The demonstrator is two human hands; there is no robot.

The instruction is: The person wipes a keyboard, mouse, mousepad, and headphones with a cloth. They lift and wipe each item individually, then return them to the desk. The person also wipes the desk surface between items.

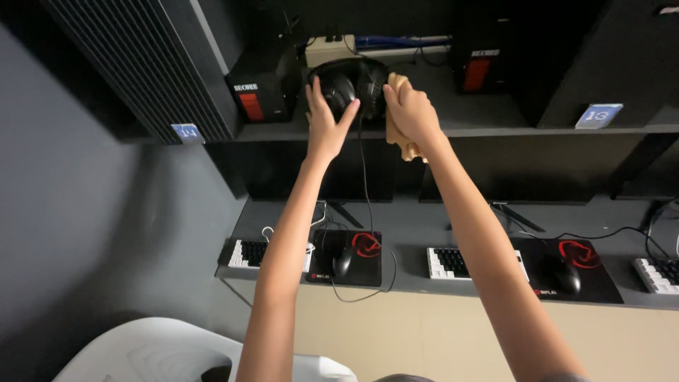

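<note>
A black headset (351,83) sits up on the dark shelf (495,117) above the monitors, its cable hanging down to the desk. My left hand (326,117) is raised to it, fingers spread against the left ear cup. My right hand (410,112) grips a tan cloth (398,134) and presses it against the right ear cup; part of the cloth hangs below my palm.
Two black computer towers (263,88) stand on the shelf beside the headset, with small blue tags at the shelf edge. Below, the grey desk (424,226) carries keyboards (249,253), black mice on red-and-black mouse pads (357,258), and monitors. A white plastic chair (170,350) is near me.
</note>
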